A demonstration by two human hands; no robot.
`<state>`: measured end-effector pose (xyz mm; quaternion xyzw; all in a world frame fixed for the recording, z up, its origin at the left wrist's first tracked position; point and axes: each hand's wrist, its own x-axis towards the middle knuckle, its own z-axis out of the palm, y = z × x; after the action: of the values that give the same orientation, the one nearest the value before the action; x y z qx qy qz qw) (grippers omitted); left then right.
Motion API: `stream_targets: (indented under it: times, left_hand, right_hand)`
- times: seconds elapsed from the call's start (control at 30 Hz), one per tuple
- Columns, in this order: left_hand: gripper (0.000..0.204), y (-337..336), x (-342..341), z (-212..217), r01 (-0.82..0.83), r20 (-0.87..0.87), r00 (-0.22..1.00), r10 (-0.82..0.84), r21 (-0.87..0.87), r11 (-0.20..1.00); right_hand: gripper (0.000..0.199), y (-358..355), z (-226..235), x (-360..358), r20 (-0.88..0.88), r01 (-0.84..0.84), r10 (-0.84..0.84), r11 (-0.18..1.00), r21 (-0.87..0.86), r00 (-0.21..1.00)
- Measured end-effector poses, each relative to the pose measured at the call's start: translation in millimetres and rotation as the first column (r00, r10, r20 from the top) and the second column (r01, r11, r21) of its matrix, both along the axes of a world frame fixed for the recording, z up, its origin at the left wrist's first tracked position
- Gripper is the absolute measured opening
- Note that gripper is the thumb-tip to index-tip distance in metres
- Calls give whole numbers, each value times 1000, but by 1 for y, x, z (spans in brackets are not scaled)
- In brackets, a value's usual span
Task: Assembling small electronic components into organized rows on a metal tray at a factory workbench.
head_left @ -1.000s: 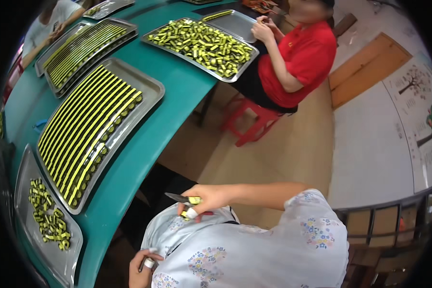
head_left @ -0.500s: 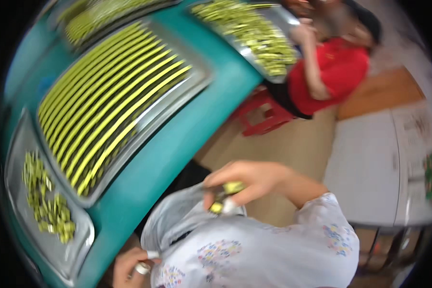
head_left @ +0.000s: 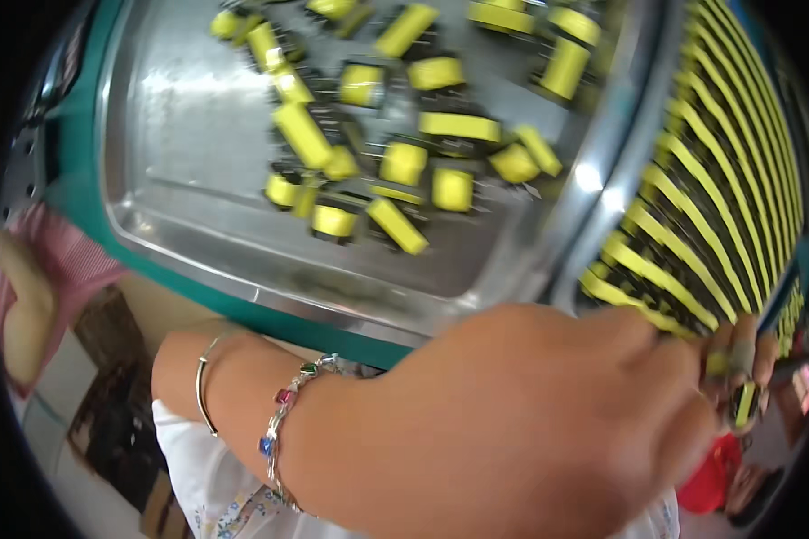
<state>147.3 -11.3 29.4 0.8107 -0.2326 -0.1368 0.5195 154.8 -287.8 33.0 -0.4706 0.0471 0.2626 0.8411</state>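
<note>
My left hand [head_left: 512,422] fills the lower middle, very close to the camera, with its back toward me. A thin bangle and a beaded bracelet [head_left: 283,422] sit on its wrist. Its fingertips at the right pinch a small yellow component [head_left: 744,402], just past the near end of a metal tray of yellow components in neat rows [head_left: 692,225]. Above the hand lies a shallow metal tray [head_left: 243,242] with several loose yellow components [head_left: 404,162]. My right hand is out of sight.
Both trays rest on a teal table whose edge [head_left: 243,310] runs under the loose-parts tray. A person in red [head_left: 715,472] shows at the lower right. Pink cloth [head_left: 63,269] is at the left. My white floral sleeve [head_left: 198,467] is below.
The view has swung from my lap to close over the trays. The hand has risen near the camera and reaches toward the rowed tray.
</note>
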Motion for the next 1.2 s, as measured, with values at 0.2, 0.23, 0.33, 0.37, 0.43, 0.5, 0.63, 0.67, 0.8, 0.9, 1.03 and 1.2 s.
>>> stream_targets:
  times: [0.2, 0.23, 0.33, 0.37, 0.43, 0.5, 0.63, 0.67, 0.8, 0.9, 1.03, 1.2]
  left_hand:
    - [33, -10, 19, -14, 28, -46, 999, -28, 8, 1000]
    - [33, -19, 23, -20, 41, -35, 999, -41, -17, 999]
    - [33, -39, 35, -29, 82, 11, 997, -81, -55, 995]
    - [33, -44, 41, -29, 98, 32, 995, -96, -87, 991]
    - [33, -44, 37, -29, 114, 53, 992, -111, -59, 992]
    - [33, -45, 34, -24, 128, 79, 989, -125, -30, 991]
    - [33, -58, 27, 2, 122, 137, 982, -130, 61, 991]
    - [33, -62, 24, 11, 109, 153, 981, -123, 97, 989]
    - [33, -83, 7, 57, 5, 245, 967, -62, 229, 973]
    - [33, -30, -48, 53, 38, 282, 950, -131, 313, 949]
    - [33, -27, -83, 81, -24, 371, 920, -125, 373, 927]
    - [33, -26, -93, 96, -52, 440, 882, -170, 448, 892]
  right_hand:
    - [6, -8, -16, -3, 140, 18, -56, 965, 263, 989]
    - [5, -8, -18, 0, 103, -3, -25, 965, 262, 994]
    - [4, -9, -28, 2, 69, -67, 51, 963, 261, 996]
    - [3, -5, -23, 2, 119, -28, 5, 981, 194, 993]
    - [4, -9, -24, 9, 131, -158, 128, 953, 257, 983]
    - [5, -11, -20, 2, 146, -156, 120, 951, 266, 982]
    - [6, -24, -11, -4, 218, -60, 10, 973, 225, 976]
    - [7, -30, -11, -1, 246, -25, -39, 968, 251, 968]
    - [13, -61, 29, 25, 289, -158, 134, 986, 59, 948]
    - [37, -14, -1, -40, 294, 212, -231, 972, 96, 927]
    - [46, -14, -10, -35, 452, -25, -101, 964, 264, 886]
    - [45, -19, -8, -32, 419, 93, -222, 948, 306, 880]
